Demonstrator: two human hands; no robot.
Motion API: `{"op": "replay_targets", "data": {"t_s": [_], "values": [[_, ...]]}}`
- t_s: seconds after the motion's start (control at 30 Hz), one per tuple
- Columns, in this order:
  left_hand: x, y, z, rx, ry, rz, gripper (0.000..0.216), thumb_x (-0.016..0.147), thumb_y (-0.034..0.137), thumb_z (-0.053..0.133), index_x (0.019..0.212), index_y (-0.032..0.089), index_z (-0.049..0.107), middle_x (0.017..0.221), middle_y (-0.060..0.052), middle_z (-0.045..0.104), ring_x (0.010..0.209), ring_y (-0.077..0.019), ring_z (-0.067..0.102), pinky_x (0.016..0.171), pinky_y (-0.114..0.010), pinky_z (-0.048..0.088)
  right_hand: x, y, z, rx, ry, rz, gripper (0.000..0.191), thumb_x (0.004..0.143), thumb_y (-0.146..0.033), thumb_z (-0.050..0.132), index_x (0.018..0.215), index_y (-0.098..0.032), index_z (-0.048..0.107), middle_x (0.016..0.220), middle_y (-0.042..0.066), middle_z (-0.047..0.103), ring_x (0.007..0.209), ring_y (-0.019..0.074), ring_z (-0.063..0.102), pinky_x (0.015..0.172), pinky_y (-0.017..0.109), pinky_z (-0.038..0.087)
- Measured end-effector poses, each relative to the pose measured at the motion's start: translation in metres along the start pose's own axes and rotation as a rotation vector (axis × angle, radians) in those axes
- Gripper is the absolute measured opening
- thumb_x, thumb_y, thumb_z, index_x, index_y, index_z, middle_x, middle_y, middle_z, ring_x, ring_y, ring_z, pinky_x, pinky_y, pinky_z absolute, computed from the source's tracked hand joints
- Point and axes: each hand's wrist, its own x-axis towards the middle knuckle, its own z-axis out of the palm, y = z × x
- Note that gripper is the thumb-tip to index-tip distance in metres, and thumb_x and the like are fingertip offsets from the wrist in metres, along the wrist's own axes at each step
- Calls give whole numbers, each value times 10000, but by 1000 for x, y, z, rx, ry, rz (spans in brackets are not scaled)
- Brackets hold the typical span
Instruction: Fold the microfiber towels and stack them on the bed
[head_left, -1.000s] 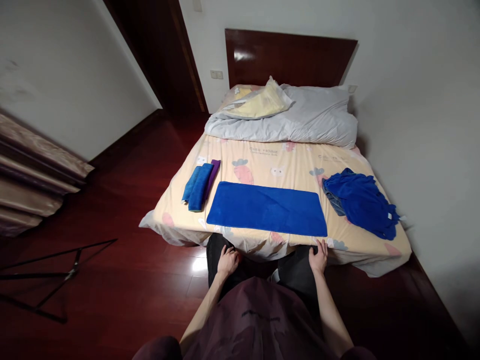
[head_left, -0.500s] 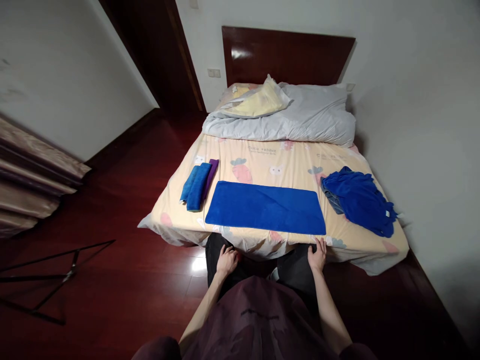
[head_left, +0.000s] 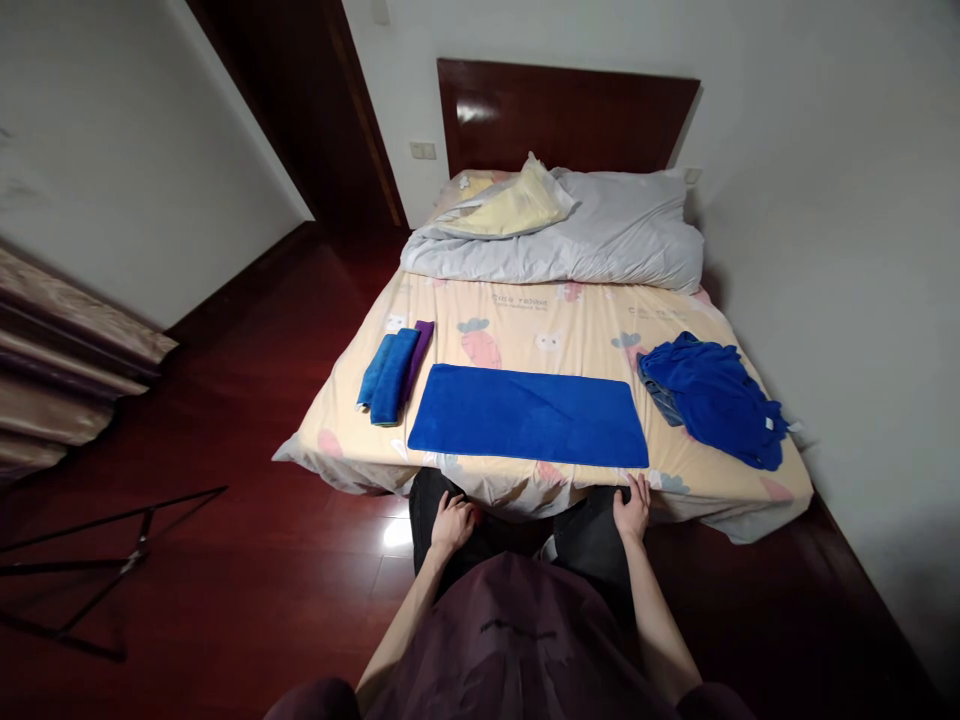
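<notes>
My left hand (head_left: pixel 453 522) rests on my left knee, holding nothing, its fingers loosely bent over the dark trousers. On the other knee lies my right hand (head_left: pixel 632 506), fingers apart, just by the front edge of the bed. In front of both hands a blue towel (head_left: pixel 529 415) is spread flat as a long rectangle. Left of it are a folded blue towel (head_left: pixel 394 378) and a folded purple towel (head_left: pixel 418 362), side by side, with a lighter blue one (head_left: pixel 375 372) at the outer side. A rumpled heap of blue cloths (head_left: pixel 712 395) sits at the right.
The bed (head_left: pixel 480 310) has a printed sheet, with a grey quilt (head_left: pixel 630 225) and a pale yellow cloth (head_left: pixel 517 205) near the wooden headboard (head_left: pixel 562 115). Black tripod legs (head_left: pixel 135 560) stand on the floor at left, below a curtain (head_left: pixel 67 370).
The view has shifted slightly. Both hands stay on the knees, and the towels and cloths lie as before.
</notes>
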Motion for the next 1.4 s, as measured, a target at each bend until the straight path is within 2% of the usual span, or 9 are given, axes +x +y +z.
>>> {"op": "replay_targets", "data": {"t_s": [0.13,0.27,0.4,0.5,0.63,0.77,0.9,1.17,1.4], "values": [[2,6,-6,-234,8,-76,250,901,251,546,988,245,780,1114,-84,784,1281,-292,613,1273,-505,172,0,-2,-2,-6,2,5,528,860,-334,468,1316,-152,662,1526,158,531,1476,328,399,1201,525,360],[10,31,-8,-687,-50,-165,285,901,354,562,1020,222,785,1069,-86,789,1053,-289,709,1082,-413,449,7,-13,-8,-22,60,71,432,817,-293,491,1157,-169,727,1381,170,645,1346,353,525,1110,528,447],[27,71,-1,-1146,-112,-180,343,846,455,663,1030,187,770,954,-105,786,928,-279,718,918,-371,528,37,-47,-12,-78,212,151,322,812,-255,507,999,-177,756,1121,186,717,1132,361,621,987,529,505],[45,100,4,-1449,-168,-273,367,805,450,723,1038,167,747,939,-115,776,864,-249,712,878,-375,539,70,-90,-6,9,67,-48,359,892,-275,472,1089,-169,753,1129,172,714,1098,311,646,1001,463,521],[68,127,3,-1714,-171,-445,357,826,388,704,1092,151,725,1081,-137,759,886,-206,704,869,-344,535,106,-158,24,21,-266,-382,448,1004,-321,422,1347,-181,673,1424,137,634,1310,270,576,1149,428,444],[88,139,-1,-1807,-186,-596,319,844,344,677,1097,151,708,1164,-141,747,934,-187,693,868,-307,512,120,-212,73,-68,-520,-550,492,1052,-322,386,1499,-210,558,1630,90,434,1505,247,405,1237,424,353],[98,140,1,-1835,-187,-625,354,844,398,698,1087,140,699,1218,-162,739,1025,-201,689,889,-297,481,127,-237,120,-103,-668,-750,512,1074,-334,375,1570,-246,462,1691,54,309,1574,227,274,1290,452,254],[107,137,8,-1834,-65,-665,502,750,497,792,1110,152,741,1197,-181,755,959,-202,697,839,-296,471,150,-214,174,-161,-735,-810,540,1081,-380,371,1605,-248,390,1702,48,265,1590,224,219,1310,501,182],[118,153,11,-1798,110,-839,501,652,495,887,982,136,771,981,-126,783,689,-112,616,622,-211,441,198,-206,201,-142,-715,-777,543,1087,-366,302,1610,-243,385,1706,31,257,1593,194,207,1318,465,168]]}}
